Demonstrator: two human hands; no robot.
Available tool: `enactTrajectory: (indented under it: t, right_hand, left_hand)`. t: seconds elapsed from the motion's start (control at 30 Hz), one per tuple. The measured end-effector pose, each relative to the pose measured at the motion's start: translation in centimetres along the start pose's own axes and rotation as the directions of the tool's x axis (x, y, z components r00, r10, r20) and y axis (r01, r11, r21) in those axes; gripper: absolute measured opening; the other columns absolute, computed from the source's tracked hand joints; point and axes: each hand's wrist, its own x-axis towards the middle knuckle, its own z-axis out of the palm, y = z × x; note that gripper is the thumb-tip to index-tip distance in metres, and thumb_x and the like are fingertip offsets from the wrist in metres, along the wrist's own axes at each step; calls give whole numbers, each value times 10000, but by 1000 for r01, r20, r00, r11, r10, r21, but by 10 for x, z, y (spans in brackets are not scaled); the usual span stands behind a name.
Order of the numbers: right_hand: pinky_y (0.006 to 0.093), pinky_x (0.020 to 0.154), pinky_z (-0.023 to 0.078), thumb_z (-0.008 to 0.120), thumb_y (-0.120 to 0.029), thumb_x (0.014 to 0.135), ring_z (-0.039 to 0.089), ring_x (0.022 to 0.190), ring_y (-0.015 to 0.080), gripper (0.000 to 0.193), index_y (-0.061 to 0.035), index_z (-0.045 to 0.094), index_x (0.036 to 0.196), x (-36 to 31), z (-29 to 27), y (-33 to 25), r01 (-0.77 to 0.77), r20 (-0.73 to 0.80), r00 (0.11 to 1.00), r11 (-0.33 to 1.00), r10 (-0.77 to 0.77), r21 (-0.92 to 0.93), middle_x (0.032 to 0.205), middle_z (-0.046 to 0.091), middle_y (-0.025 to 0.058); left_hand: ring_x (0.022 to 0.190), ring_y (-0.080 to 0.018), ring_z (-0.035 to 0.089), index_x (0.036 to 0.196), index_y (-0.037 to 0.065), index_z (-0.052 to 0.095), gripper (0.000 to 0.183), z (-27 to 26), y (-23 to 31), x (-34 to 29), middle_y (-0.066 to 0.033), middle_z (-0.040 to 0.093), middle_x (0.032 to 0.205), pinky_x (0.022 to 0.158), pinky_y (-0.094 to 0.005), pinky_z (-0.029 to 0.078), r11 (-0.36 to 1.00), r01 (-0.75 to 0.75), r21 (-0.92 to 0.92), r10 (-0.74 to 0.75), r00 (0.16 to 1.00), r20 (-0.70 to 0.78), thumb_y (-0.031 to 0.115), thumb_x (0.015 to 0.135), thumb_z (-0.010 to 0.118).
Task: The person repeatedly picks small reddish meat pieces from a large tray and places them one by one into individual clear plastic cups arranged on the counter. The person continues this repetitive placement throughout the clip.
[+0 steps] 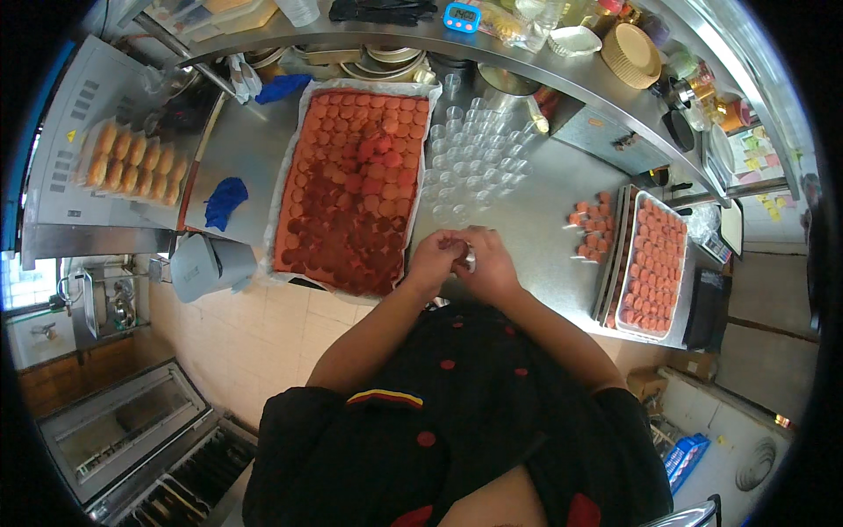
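My left hand and my right hand meet close to my body, at the front edge of the steel table. Pinched in my left fingers is a dark reddish-brown piece, mostly covered by them. A small shiny metal piece shows at my right palm; its full shape is hidden. Just left of the hands lies a large paper-lined tray of red sheet cake, marked all over with round cuts. Several loose red rounds rest on top of it. Beyond the hands stand many small clear plastic cups.
At the right, stacked trays hold red cake rounds, with more loose rounds beside them. A steel shelf crosses the back, carrying a blue timer. To the left are a blue cloth, a grey bin and packed pastries.
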Motion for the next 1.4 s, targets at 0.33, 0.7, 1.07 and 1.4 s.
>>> enactTrajectory:
  t: [0.33,0.7,1.07,1.4]
  right_hand:
    - [477,920,576,723,-45,806,655,1115,412,559,-109,564,1338,-11,8,22,62,14,998,998,-62,-8,1360,592,180]
    - [464,862,597,775,-136,823,697,1072,379,506,-154,598,1297,-21,-3,43,-203,90,976,978,199,40,1322,643,121]
    - [499,1091,479,800,-270,888,547,1324,406,573,-99,571,1385,-75,-77,253,-694,-171,698,600,695,-397,1425,583,200]
    - [475,1111,464,760,-232,892,530,1334,369,547,-155,560,1395,6,-28,218,-429,0,897,868,443,-249,1413,572,140]
  left_hand:
    - [1016,-215,720,1199,33,652,258,10,-21,13,-148,735,1123,848,-345,574,706,-206,678,299,954,-21,104,951,655]
    - [1077,-233,703,1285,50,637,361,13,-36,38,-115,723,1236,942,-354,551,839,-159,520,126,987,97,149,942,687]
    - [1004,-330,705,1211,67,710,322,-109,26,85,-146,736,1094,871,-424,564,507,-10,862,531,792,-302,233,936,688]
    - [1242,-445,543,1263,55,629,435,-181,70,137,-220,604,1279,1003,-531,520,101,324,941,695,653,-300,286,906,721]
